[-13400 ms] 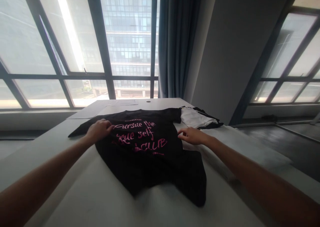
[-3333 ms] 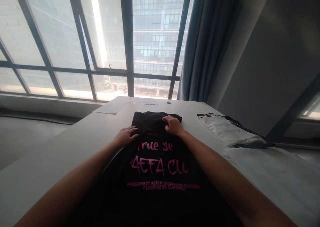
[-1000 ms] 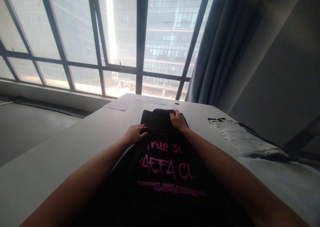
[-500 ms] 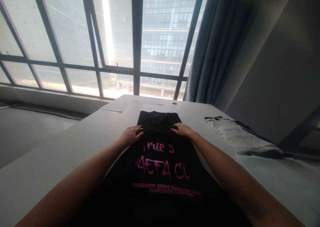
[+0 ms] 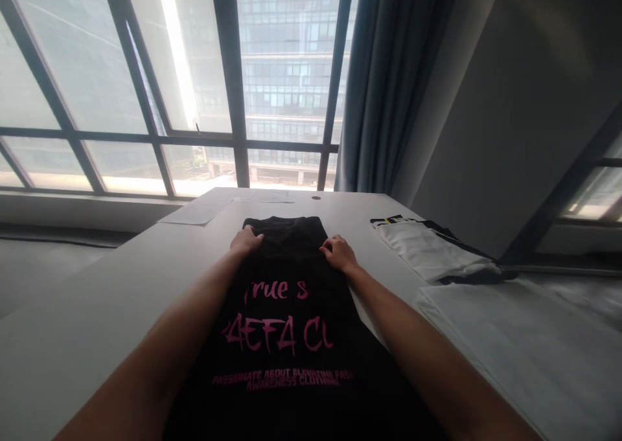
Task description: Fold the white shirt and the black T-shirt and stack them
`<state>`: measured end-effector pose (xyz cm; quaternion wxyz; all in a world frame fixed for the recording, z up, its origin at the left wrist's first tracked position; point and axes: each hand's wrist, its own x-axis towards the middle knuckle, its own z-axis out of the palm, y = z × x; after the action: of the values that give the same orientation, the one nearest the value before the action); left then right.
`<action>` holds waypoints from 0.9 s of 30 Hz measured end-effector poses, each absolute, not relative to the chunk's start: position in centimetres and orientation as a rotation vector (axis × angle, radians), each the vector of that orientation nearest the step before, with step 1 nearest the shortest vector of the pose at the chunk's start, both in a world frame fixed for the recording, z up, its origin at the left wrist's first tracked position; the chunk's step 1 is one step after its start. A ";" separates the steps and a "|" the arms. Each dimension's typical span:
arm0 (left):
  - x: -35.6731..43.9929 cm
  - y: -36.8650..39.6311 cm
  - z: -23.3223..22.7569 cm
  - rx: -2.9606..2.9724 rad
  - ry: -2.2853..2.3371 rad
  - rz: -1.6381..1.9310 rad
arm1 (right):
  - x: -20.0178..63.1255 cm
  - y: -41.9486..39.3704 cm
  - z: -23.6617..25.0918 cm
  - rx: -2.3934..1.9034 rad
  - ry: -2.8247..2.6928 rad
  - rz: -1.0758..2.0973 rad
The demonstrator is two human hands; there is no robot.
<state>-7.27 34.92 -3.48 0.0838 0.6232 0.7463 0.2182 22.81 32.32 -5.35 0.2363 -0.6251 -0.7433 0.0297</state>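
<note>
I find the black garment (image 5: 279, 308) lying flat on the white counter (image 5: 160, 269), its narrow end toward the window (image 5: 286, 78) and its wider, darker part running out of view at the bottom. I judge the fabric light, soft and limp, with no stiffness of its own; it should crease readily, slide easily over the smooth counter and suffer no harm from ordinary handling. The sound place to take hold, in my assessment, is at the two side edges near the far end, all layers pinched together, since a single-layer grip could let the others shift. My left hand (image 5: 247, 239) is at the far left edge, fingers bent and thumb lying over the cloth; my right hand (image 5: 339, 252) is at the right edge, fingers curled in and thumb near the forefinger. Both are partly closed, but I cannot tell whether either has cloth clamped. As to appearance, the far band is plain black and lightly rumpled; below it run pink brush-style letters, "rue s" and "AEFA CL" legible, over two smaller block-letter lines beginning "PASSIONATE ABOUT". The larger words stop short at the sides.
</note>
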 end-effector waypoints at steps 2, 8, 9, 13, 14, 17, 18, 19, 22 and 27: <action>-7.2 35.8 -3.8 1.805 2.247 0.697 | 23.1 32.2 -5.3 -1.694 -1.970 0.059; -7.0 37.6 -4.1 1.765 2.183 0.675 | 24.1 32.3 -5.6 -1.749 -1.972 -0.037; -7.0 37.7 -4.1 1.752 2.195 0.676 | 24.3 32.4 -5.7 -1.752 -1.985 -0.009; -6.5 37.7 -4.0 1.881 2.098 0.850 | 24.5 32.8 -6.2 -1.710 -1.957 0.108; -6.3 37.7 -3.7 1.949 2.036 0.950 | 24.5 32.8 -6.3 -1.693 -1.953 0.123; -5.7 37.5 -2.4 2.090 1.878 1.310 | 24.5 32.7 -6.2 -1.642 -1.952 0.151; -5.6 37.5 -2.0 2.105 1.855 1.405 | 24.4 32.7 -6.2 -1.632 -1.948 0.151; -5.5 37.4 -1.6 2.111 1.850 1.465 | 24.4 32.6 -6.1 -1.626 -1.943 0.151; -6.1 37.2 -1.7 2.121 1.926 1.305 | 24.3 32.5 -6.0 -1.638 -1.942 0.156; -7.4 36.5 -3.8 2.073 2.079 0.845 | 24.3 32.5 -6.2 -1.670 -1.999 0.152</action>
<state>-7.40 36.49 -3.84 0.0434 0.6779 0.6799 0.2762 24.25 32.55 -6.19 0.2627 -0.6176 -0.7392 0.0562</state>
